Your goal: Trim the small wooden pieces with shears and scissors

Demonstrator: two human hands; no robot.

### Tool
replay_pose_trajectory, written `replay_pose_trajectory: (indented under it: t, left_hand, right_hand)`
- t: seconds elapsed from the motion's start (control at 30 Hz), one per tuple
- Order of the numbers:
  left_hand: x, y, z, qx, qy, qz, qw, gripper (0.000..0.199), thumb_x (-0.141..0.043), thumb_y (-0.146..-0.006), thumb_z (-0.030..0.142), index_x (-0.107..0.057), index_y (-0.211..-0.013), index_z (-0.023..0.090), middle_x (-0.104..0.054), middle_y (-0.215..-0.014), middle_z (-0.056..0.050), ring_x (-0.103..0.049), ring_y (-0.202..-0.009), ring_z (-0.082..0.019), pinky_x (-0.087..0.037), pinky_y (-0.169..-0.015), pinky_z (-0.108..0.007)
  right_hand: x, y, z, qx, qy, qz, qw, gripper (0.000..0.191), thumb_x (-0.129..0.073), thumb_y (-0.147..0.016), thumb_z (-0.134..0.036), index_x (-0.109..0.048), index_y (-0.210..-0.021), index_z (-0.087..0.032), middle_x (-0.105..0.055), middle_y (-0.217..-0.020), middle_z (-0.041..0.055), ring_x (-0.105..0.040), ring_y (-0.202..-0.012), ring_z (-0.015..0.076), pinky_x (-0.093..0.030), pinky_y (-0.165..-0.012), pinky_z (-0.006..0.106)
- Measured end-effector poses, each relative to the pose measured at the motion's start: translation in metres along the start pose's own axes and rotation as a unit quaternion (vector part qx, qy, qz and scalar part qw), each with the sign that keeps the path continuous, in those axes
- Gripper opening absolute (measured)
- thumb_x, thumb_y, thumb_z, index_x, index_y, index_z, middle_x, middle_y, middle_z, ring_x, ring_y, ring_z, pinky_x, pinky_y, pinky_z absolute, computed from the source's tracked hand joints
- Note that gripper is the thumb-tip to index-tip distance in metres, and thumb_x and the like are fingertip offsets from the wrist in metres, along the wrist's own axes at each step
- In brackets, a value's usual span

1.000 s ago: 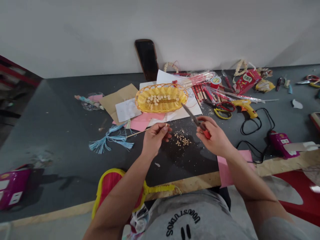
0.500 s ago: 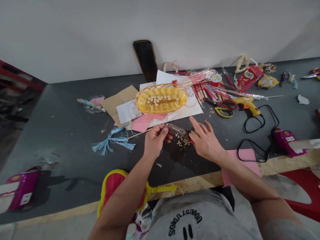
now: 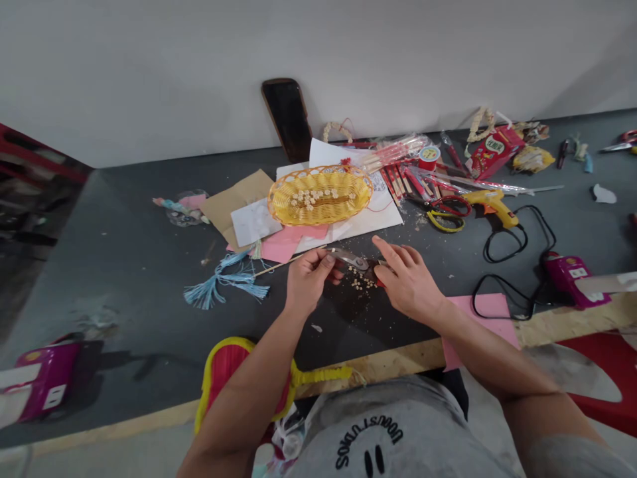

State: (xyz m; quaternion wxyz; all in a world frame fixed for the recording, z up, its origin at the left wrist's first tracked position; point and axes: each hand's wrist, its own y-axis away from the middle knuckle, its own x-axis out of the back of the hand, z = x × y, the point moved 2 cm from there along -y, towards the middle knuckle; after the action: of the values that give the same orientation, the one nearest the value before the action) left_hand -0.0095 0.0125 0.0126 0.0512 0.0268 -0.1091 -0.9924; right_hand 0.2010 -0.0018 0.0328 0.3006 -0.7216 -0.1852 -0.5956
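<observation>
My left hand [image 3: 307,275] is closed, pinching a thin wooden stick [image 3: 286,264] that sticks out to the left. In my right hand [image 3: 412,282] is a pair of scissors [image 3: 354,257], its metal blades reaching left to my left fingertips. The right index finger is stretched out; the handles are mostly hidden by the palm. Small beige cut pieces [image 3: 362,280] lie scattered on the table under the blades. More of these bits sit in the yellow woven basket [image 3: 318,214] just beyond my hands. Blue tassels [image 3: 226,282] lie by the stick's far end.
Paper sheets [image 3: 256,222] lie around the basket, and a phone [image 3: 287,116] leans on the wall. To the right are yellow-and-red scissors [image 3: 446,222], a glue gun [image 3: 492,204] with its cord and a purple power socket [image 3: 577,282]. A red-and-yellow fan [image 3: 233,355] lies at the front edge.
The fingers of my right hand have drawn slightly closer together on the scissors. My left hand keeps its grip on the stick, and the view has shifted a little.
</observation>
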Motion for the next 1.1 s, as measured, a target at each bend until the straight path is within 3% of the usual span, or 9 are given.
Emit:
replay_pose_trajectory:
  t: [0.17,0.33,0.43,0.53,0.6,0.8,1.1]
  left_hand:
    - [-0.001,0.000,-0.001,0.000,-0.012,-0.006,1.000,0.029,-0.074,-0.075,0.043,-0.066,-0.074,0.015,-0.070,-0.070,-0.003,-0.062,-0.051,-0.011,-0.053,-0.047,-0.021]
    - [0.000,-0.001,-0.001,-0.005,-0.021,-0.015,1.000,0.027,-0.072,-0.078,0.041,-0.066,-0.075,0.015,-0.070,-0.070,-0.003,-0.063,-0.052,-0.011,-0.053,-0.047,-0.021]
    - [-0.001,0.000,-0.001,-0.006,-0.024,-0.011,1.000,0.026,-0.071,-0.078,0.040,-0.066,-0.075,0.015,-0.070,-0.070,-0.003,-0.063,-0.052,-0.011,-0.053,-0.047,-0.021]
    - [-0.002,0.002,0.001,-0.013,-0.038,-0.012,0.999,0.024,-0.070,-0.080,0.039,-0.067,-0.075,0.016,-0.070,-0.069,-0.003,-0.064,-0.052,-0.012,-0.054,-0.048,-0.021]
    - [-0.003,0.004,0.002,-0.018,-0.045,-0.015,0.999,0.023,-0.070,-0.080,0.038,-0.067,-0.074,0.016,-0.070,-0.068,-0.002,-0.064,-0.052,-0.012,-0.054,-0.048,-0.022]
    - [-0.005,0.007,0.003,-0.006,-0.044,-0.021,0.999,0.024,-0.070,-0.079,0.040,-0.067,-0.074,0.017,-0.072,-0.070,-0.003,-0.063,-0.049,-0.012,-0.052,-0.044,-0.021]
    - [-0.009,0.015,0.009,-0.013,-0.064,-0.018,0.998,0.026,-0.068,-0.081,0.041,-0.065,-0.072,0.017,-0.071,-0.064,-0.003,-0.058,-0.043,-0.010,-0.049,-0.043,-0.021]
  right_hand:
    - [-0.003,0.001,0.000,0.000,-0.007,-0.015,1.000,0.023,-0.041,-0.098,-0.015,-0.063,-0.104,-0.019,-0.054,-0.144,0.0119,-0.057,-0.113,0.0250,-0.047,-0.087,0.039]
    - [-0.006,0.001,0.001,-0.010,-0.061,-0.016,0.998,0.023,-0.043,-0.095,-0.010,-0.062,-0.106,-0.016,-0.065,-0.129,0.0126,-0.059,-0.111,0.0258,-0.049,-0.090,0.039]
    - [-0.005,0.000,0.001,-0.067,-0.080,-0.024,0.994,0.034,-0.052,-0.091,-0.014,-0.055,-0.124,-0.013,-0.067,-0.124,0.0152,-0.062,-0.105,0.0266,-0.050,-0.090,0.039]
    - [-0.004,0.000,0.002,-0.121,-0.068,-0.070,0.988,0.051,-0.057,-0.092,-0.032,-0.046,-0.138,-0.012,-0.070,-0.114,0.0149,-0.065,-0.097,0.0275,-0.050,-0.086,0.039]
    - [-0.005,0.000,0.003,-0.121,-0.067,-0.098,0.986,0.050,-0.055,-0.094,-0.037,-0.048,-0.137,-0.014,-0.070,-0.110,0.0132,-0.065,-0.096,0.0271,-0.049,-0.086,0.038]
    - [-0.004,0.001,0.007,-0.104,-0.076,-0.103,0.986,0.041,-0.055,-0.089,-0.021,-0.054,-0.129,-0.016,-0.067,-0.105,0.0105,-0.063,-0.095,0.0242,-0.048,-0.086,0.034]
    - [-0.003,0.001,0.005,-0.116,-0.064,-0.131,0.982,0.029,-0.050,-0.089,-0.017,-0.060,-0.116,-0.019,-0.067,-0.097,0.0079,-0.062,-0.086,0.0211,-0.044,-0.076,0.031]
